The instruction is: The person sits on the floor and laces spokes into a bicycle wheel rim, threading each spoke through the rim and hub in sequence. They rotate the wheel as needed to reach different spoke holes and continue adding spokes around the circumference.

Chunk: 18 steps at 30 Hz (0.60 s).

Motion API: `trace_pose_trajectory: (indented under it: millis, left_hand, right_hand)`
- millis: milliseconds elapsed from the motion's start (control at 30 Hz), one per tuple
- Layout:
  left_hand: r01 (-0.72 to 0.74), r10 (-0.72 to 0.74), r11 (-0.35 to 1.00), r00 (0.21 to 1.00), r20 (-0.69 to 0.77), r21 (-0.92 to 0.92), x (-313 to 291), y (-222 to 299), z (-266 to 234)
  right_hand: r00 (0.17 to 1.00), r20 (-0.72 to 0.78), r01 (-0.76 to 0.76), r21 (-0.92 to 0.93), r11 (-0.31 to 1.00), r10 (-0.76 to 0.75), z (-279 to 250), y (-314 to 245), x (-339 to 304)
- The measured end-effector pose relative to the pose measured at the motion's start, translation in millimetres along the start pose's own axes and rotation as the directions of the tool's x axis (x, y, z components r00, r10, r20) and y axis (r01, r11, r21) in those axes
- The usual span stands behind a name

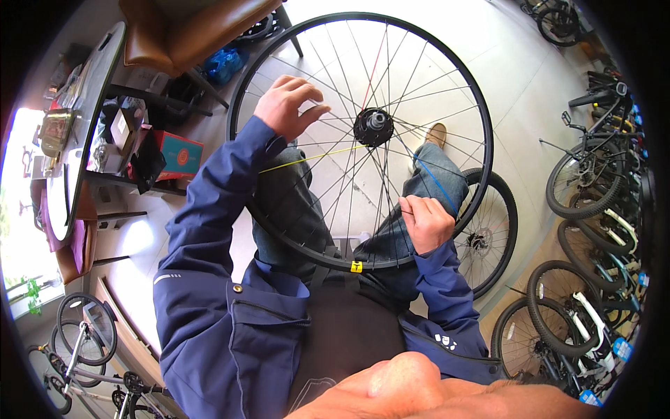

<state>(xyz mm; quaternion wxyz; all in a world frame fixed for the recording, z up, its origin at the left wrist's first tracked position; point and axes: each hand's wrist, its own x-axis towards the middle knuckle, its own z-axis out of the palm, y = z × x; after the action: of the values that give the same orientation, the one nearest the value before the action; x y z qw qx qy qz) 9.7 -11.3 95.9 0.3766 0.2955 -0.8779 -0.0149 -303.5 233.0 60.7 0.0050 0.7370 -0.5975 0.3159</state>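
Note:
A large bicycle wheel (360, 266) without a tire lies across my lap, its black rim reaching out over the floor. At its middle sits a black hub (373, 128) with thin black spokes. A red spoke (372, 78), a yellow spoke (314, 158) and a blue spoke (435, 183) stand out by colour. Over the upper left spokes, my left hand (287, 106) is open, thumb and curved fingers apart. My right hand (427, 223) is closed in a pinch near the lower right rim, on what looks like a black spoke; the fingers partly hide it.
Another wheel with a tire (504, 234) stands beside my right leg. Several bicycles (586, 181) line the right side, more (87, 335) the lower left. At left are a table (105, 70) with clutter, a red and teal box (183, 155) and a brown chair (174, 42).

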Motion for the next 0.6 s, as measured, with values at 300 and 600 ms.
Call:
trace_pose_trajectory:
  millis: [300,600]
  left_hand:
    - [0.642,-0.455,0.69,0.743,0.491,-0.333,-78.3,127.3,-18.3]
    - [0.845,-0.479,0.249,0.532,0.698,-0.473,-89.1,139.5,9.0]
  right_hand:
    - [1.0,0.028,0.001,0.002,1.0,-0.001,-0.7,1.4,0.6]
    - [0.995,-0.067,-0.065,0.09,0.994,0.071,-27.3,-12.4,19.1]
